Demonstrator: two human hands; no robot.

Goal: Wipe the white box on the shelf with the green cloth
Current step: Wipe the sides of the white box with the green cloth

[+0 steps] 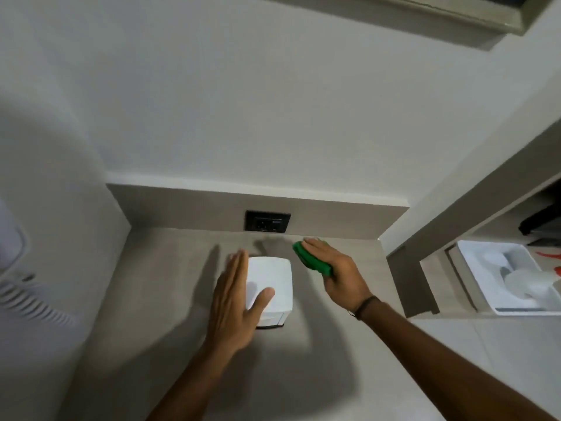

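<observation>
Grip, right hand [337, 268]: fingers flat and together over the green cloth [309, 258], thumb tucked under its near end, so the folded pad is pinched between palm and thumb. Cloth shows along the hand's left edge only; the rest is covered. A dark band sits on the wrist. This flat-palm hold likely suits broad strokes, pressing the pad wide against a face of the box.

Grip, left hand [239, 299]: spread wide, holding nothing. Fingers lie straight along the left side of the white box [274, 281], thumb resting across its top. Judged a bracing hold, meant to stop the light box sliding when the cloth pushes from the other side. Whether the fingers actually press the side cannot be told.

White box: upright on the shelf [170, 284], centre of view. Cloth hand stands at about 2 o'clock from it, just beside the far right corner, apart from the box. Wiping contact appears not yet made.

Shelf: grey-brown surface set in an alcove, low back panel behind.

Socket plate [267, 221]: black, on that panel, at 12 o'clock from the box.

White tray [464, 256]: at 3 o'clock, well apart, in a separate side compartment, holding pale items too blurred to name.

Pale ridged object [33, 302]: at 9 o'clock, edge of view, unidentified.
</observation>
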